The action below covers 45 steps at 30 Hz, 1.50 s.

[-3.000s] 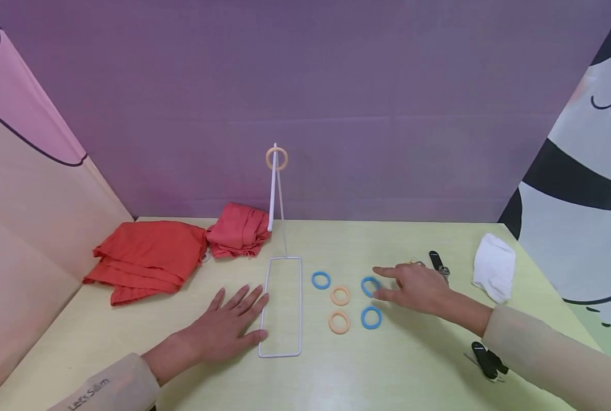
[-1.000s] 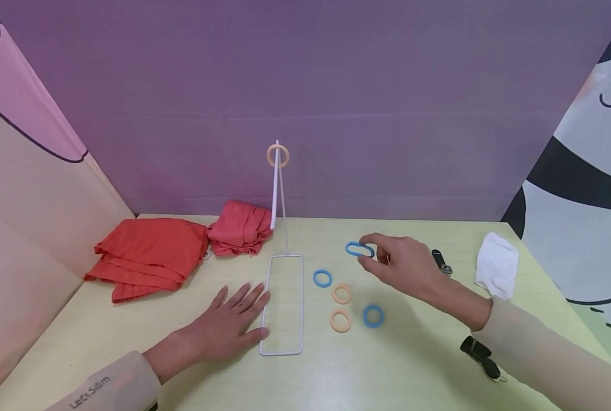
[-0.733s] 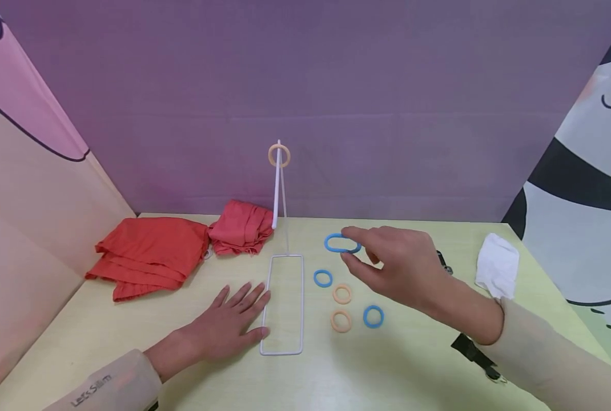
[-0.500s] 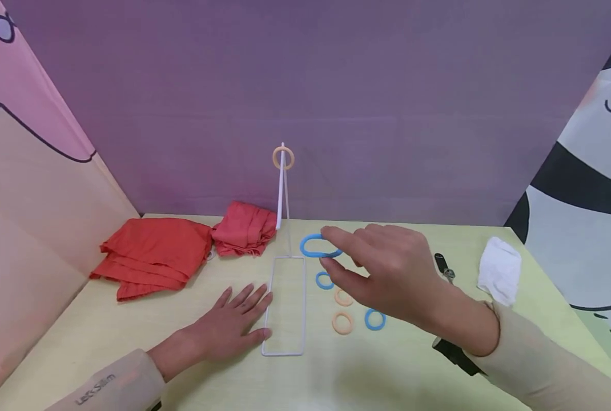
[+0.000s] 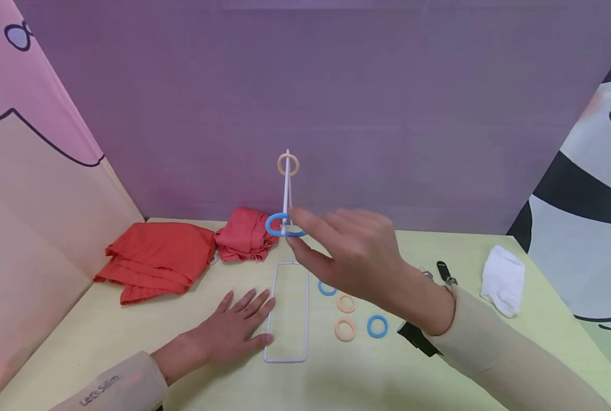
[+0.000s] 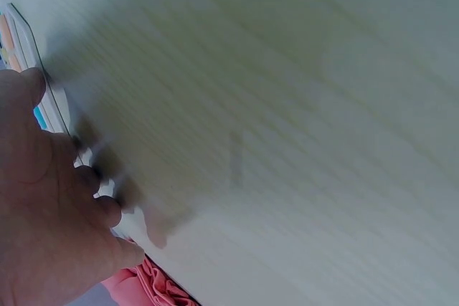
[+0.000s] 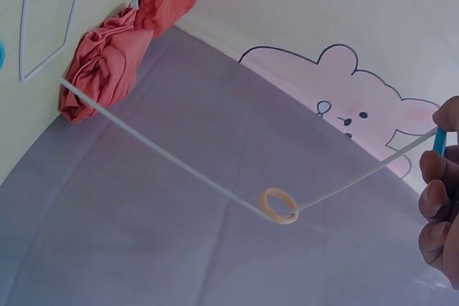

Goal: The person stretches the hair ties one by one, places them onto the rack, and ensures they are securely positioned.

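Blue ring (image 5: 268, 224) was pinched between thumb and index finger of the right hand (image 5: 357, 245), at the near end of the white rod (image 5: 286, 197). Left hand (image 5: 236, 331) lay flat, fingers spread, tips on the base frame's (image 5: 285, 360) left bar.

Change: half a second back it was right of the rod; now it overlapped the tip in the head view. My read: carry done, alignment was the live step. Couldn't tell if the tip was through. Ring sat at the right fingertips, beyond the left hand and well apart from it.

Further out: orange ring (image 5: 279, 165) hung at the rod's bend; loose orange rings (image 5: 337, 329) and loose blue rings (image 5: 369, 326) lay right of the frame.
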Tool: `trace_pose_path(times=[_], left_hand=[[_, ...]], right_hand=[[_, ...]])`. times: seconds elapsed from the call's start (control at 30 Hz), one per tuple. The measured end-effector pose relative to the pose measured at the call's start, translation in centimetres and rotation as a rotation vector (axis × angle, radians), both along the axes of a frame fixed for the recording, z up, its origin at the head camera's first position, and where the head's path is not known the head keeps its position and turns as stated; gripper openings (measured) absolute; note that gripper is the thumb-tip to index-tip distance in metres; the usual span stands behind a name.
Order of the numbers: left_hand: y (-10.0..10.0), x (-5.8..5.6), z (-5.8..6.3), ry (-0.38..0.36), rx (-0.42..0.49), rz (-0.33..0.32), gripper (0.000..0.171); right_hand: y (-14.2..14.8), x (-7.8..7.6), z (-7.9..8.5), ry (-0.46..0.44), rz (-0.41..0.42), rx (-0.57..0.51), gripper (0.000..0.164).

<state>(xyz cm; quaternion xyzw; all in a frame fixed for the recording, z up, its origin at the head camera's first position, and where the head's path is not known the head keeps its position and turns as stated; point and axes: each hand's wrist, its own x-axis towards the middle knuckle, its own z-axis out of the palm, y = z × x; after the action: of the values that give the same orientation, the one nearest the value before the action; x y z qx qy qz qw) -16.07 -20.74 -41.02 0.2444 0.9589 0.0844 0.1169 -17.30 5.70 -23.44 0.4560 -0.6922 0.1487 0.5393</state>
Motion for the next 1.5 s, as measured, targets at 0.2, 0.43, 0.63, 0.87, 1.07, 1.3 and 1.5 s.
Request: trace_pose_path(times=[0.2,0.43,0.63,0.87,1.07,1.3,1.5], left_hand=[[0.1,0.3,0.1,-0.027,-0.014,0.018,0.079],[0.1,0.3,-0.4,-0.022,-0.025,0.023,0.078],[0.2,0.3,-0.4,-0.018,-0.009,0.013,0.077],[0.2,0.5,-0.2,-0.017,-0.009,0.015,0.077],[0.2,0.4,-0.2,-0.011,-0.018,0.019,0.077],[0.2,0.2,0.0,-0.017,-0.02,0.018,0.078],[0.2,0.1,0.0,-0.005,-0.031,0.017,0.078]], right_hand=[[-0.5,-2.3,-0.3,0.001,-0.051,-0.009,0.019],[-0.9,-5.1,-0.7,-0.017,-0.137,0.02,0.017],[-1.3,-7.0,-0.7,-0.033,-0.172,0.026,0.012],[-1.8,-8.5,-0.9,-0.036,-0.203,0.008,0.016],[-2.1,-9.3,-0.9,-0.039,-0.222,-0.017,0.012],[-2.5,-10.4,-1.1,-0.034,-0.26,-0.044,0.01],[-2.5,-10.6,-1.0,-0.085,-0.296,-0.041,0.015]])
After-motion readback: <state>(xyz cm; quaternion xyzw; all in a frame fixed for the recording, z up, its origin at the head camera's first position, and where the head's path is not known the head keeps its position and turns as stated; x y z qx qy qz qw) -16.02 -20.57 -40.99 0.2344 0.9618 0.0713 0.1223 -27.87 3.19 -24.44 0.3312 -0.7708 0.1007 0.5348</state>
